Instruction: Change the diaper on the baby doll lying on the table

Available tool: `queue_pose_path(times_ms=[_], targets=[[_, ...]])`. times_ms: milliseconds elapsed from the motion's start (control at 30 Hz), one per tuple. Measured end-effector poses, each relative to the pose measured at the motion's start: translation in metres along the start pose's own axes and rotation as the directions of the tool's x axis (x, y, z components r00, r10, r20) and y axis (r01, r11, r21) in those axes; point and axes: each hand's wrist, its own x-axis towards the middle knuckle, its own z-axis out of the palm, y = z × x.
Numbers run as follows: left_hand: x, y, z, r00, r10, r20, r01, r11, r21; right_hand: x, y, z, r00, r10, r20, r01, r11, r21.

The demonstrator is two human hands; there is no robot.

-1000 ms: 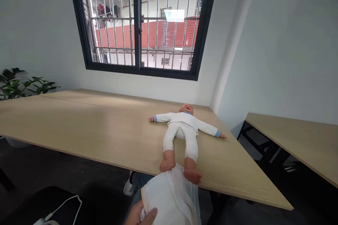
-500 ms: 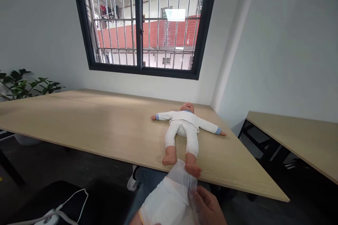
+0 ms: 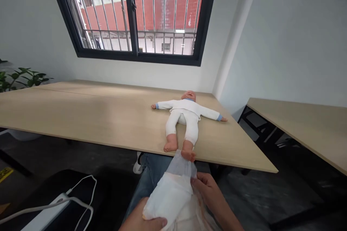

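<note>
My left hand (image 3: 146,216) grips a folded white diaper (image 3: 169,195) from below, its thumb lying across the near end. A clear plastic bag (image 3: 177,162) stretches beyond the diaper's far end and down its right side. At that side my right hand (image 3: 208,187) pinches the bag's edge between thumb and fingers. Just past the bag, a baby doll (image 3: 184,115) in a white suit with blue cuffs lies on its back on the wooden table (image 3: 108,119). Its arms are spread and its feet reach the table's near edge, the right-hand foot close to the bag.
A second table (image 3: 298,119) stands to the right. A white power strip (image 3: 51,213) with cables lies on a dark seat at lower left. A barred window (image 3: 135,18) is in the wall behind, and a green plant (image 3: 24,77) stands at far left.
The view has tilted down, so more of both hands shows. My left thumb now appears on the diaper. My right hand still pinches the plastic bag's side; the doll lies as before.
</note>
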Motion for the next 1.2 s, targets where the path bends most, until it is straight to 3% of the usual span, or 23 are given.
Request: queue_pose_path(times_ms=[200, 267, 333, 400, 467, 533, 633, 733, 967, 1200], targets=[[-0.003, 0.000, 0.005, 0.994, 0.100, 0.050, -0.104, 0.989, 0.105, -0.008, -0.008, 0.001, 0.999, 0.006, 0.031, -0.007, 0.999, 0.031], [-0.005, 0.004, 0.007, 0.992, 0.113, 0.060, -0.119, 0.987, 0.111, -0.006, -0.012, 0.003, 0.999, -0.049, -0.008, 0.049, 0.999, 0.020], [-0.007, 0.007, 0.009, 0.991, 0.125, 0.057, -0.131, 0.984, 0.124, -0.003, -0.017, 0.004, 0.983, -0.134, -0.124, 0.120, 0.987, -0.110], [-0.007, 0.009, 0.011, 0.990, 0.121, 0.067, -0.129, 0.982, 0.136, 0.001, -0.024, 0.005, 0.920, -0.279, -0.275, 0.173, 0.920, -0.353], [-0.007, 0.008, 0.013, 0.991, 0.105, 0.078, -0.115, 0.983, 0.141, 0.007, -0.032, 0.005, 0.832, -0.451, -0.324, 0.202, 0.789, -0.580], [-0.006, 0.006, 0.015, 0.992, 0.099, 0.073, -0.108, 0.985, 0.137, 0.013, -0.040, 0.004, 0.789, -0.565, -0.239, 0.262, 0.662, -0.702], [-0.005, 0.004, 0.017, 0.991, 0.123, 0.051, -0.129, 0.983, 0.128, 0.025, -0.051, 0.003, 0.791, -0.607, -0.074, 0.363, 0.563, -0.742], [-0.004, 0.004, 0.016, 0.990, 0.135, 0.047, -0.139, 0.984, 0.113, 0.037, -0.061, 0.000, 0.800, -0.599, -0.041, 0.389, 0.570, -0.724], [0.002, 0.003, 0.018, 0.990, 0.144, 0.006, -0.144, 0.989, 0.031, 0.060, -0.086, -0.008, 0.805, -0.582, -0.115, 0.392, 0.668, -0.633], [0.004, 0.001, 0.022, 0.993, 0.119, 0.008, -0.119, 0.993, 0.008, 0.044, -0.080, -0.010, 0.802, -0.570, 0.177, 0.475, 0.430, -0.768]])
